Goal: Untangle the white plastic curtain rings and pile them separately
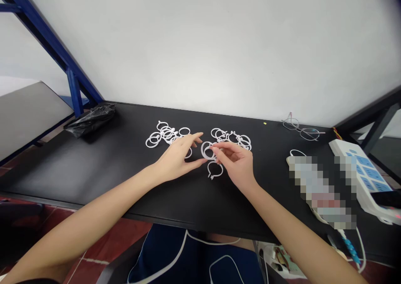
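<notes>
Two loose piles of white open rings with small clip ends lie on the black table. The left pile of rings point(167, 133) is beside my left hand point(178, 156), which has its thumb and fingers spread apart with nothing between them. My right hand point(236, 161) pinches a white ring point(205, 150) between thumb and fingertips. Another white ring point(215, 169) rests on the table just below it, its clip end towards me. Behind my right hand is the right pile of rings point(233, 137), partly covered by the fingers.
A crumpled black plastic bag point(90, 120) lies at the table's far left. On the right are eyeglasses point(300, 127), a blurred-out device point(322, 192) with a cable, and a white power strip point(363, 171). A white wall point(200, 46) stands behind the black table point(125, 167).
</notes>
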A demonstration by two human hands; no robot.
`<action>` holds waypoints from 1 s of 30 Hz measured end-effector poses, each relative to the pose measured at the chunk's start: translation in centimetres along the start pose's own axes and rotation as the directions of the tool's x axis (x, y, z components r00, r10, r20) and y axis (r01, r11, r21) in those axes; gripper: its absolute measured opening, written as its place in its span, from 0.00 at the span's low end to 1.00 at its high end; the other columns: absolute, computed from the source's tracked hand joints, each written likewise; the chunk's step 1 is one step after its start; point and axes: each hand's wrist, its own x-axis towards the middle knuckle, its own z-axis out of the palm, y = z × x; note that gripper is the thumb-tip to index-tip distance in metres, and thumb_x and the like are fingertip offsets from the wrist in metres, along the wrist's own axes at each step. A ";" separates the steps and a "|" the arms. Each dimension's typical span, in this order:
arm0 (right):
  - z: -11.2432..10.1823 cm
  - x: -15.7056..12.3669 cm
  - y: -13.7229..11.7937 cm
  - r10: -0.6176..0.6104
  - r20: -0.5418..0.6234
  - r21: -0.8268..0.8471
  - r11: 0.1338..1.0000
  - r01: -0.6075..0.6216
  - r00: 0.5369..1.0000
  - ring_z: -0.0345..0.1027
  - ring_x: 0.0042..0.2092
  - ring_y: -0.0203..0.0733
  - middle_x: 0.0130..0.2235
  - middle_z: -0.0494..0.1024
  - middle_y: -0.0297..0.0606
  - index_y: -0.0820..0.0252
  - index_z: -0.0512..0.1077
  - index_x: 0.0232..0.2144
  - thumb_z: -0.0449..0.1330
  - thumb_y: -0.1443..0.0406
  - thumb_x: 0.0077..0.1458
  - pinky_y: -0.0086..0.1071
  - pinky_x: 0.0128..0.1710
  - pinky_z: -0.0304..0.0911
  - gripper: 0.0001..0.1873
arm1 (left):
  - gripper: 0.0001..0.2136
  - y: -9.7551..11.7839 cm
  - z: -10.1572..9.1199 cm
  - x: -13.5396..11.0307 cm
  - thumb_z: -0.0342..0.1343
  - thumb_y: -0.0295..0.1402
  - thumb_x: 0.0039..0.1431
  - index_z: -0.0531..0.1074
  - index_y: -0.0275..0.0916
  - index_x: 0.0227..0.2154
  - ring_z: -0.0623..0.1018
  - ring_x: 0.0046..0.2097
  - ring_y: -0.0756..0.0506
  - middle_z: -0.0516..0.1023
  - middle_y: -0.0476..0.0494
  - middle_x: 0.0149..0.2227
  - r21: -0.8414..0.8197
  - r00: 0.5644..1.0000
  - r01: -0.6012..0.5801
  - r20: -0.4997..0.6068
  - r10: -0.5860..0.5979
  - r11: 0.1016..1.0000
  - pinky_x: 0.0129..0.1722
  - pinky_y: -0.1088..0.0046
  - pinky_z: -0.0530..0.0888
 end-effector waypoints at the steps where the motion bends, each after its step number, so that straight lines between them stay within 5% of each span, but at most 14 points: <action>1: 0.0 -0.1 0.0 -0.004 0.042 0.000 1.000 0.004 0.999 0.69 0.25 0.34 0.34 0.81 0.36 0.56 0.79 0.34 0.66 0.59 0.52 0.33 0.26 0.70 0.08 | 0.30 0.0 0.1 0.0 0.59 0.39 0.60 0.55 0.43 0.62 0.76 0.47 0.42 0.74 0.39 0.48 -0.004 1.000 -0.013 0.007 0.013 1.000 0.48 0.59 0.74; 6: 0.1 -0.2 -0.3 -0.028 0.154 -0.015 0.999 0.031 0.988 0.69 0.23 0.34 0.27 0.78 0.33 0.55 0.79 0.36 0.65 0.60 0.54 0.32 0.25 0.70 0.07 | 0.26 0.1 0.1 -0.1 0.59 0.39 0.60 0.59 0.40 0.59 0.76 0.46 0.43 0.75 0.40 0.46 -0.002 0.998 -0.061 0.036 0.061 0.998 0.48 0.60 0.74; 14: 0.2 -0.2 -0.2 -0.022 0.125 0.068 0.998 0.014 0.992 0.69 0.21 0.31 0.31 0.81 0.32 0.56 0.72 0.37 0.68 0.62 0.49 0.29 0.22 0.68 0.13 | 0.21 0.4 -0.2 0.1 0.56 0.32 0.64 0.62 0.39 0.58 0.75 0.49 0.44 0.72 0.36 0.51 -0.048 0.983 -0.184 -0.010 0.184 0.982 0.49 0.64 0.75; 30: 0.1 -0.5 0.0 -0.260 0.123 -0.038 0.963 0.267 0.958 0.70 0.22 0.32 0.28 0.78 0.32 0.56 0.78 0.33 0.65 0.67 0.54 0.29 0.22 0.67 0.02 | 0.21 0.7 -0.1 0.0 0.53 0.29 0.65 0.60 0.41 0.60 0.73 0.52 0.44 0.69 0.36 0.53 -0.146 0.979 -0.201 0.017 0.205 0.969 0.51 0.64 0.75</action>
